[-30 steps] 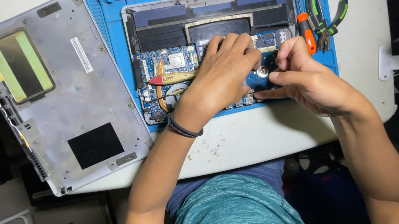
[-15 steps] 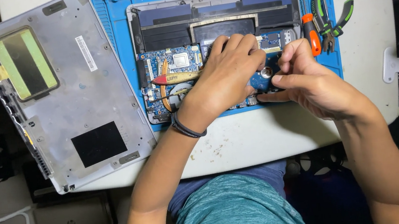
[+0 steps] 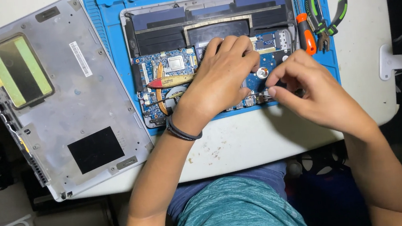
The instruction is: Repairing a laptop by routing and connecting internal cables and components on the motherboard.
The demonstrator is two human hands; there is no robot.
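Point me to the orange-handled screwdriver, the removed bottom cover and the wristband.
Orange-handled screwdriver [image 3: 306, 34], head view, on its orange grip.
Bottom cover [image 3: 67, 99], head view, on the bare grey metal near its middle.
Wristband [image 3: 181, 130], head view, on the black band at the left wrist.

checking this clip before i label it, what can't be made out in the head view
- Part of the blue circuit board: hidden under the left hand.
- What the right hand pinches: too small, covered by its fingers.
- Green-handled pliers: tips hidden behind the orange screwdriver.
- Grey laptop cover: far edge overhangs the table, cables blurred.
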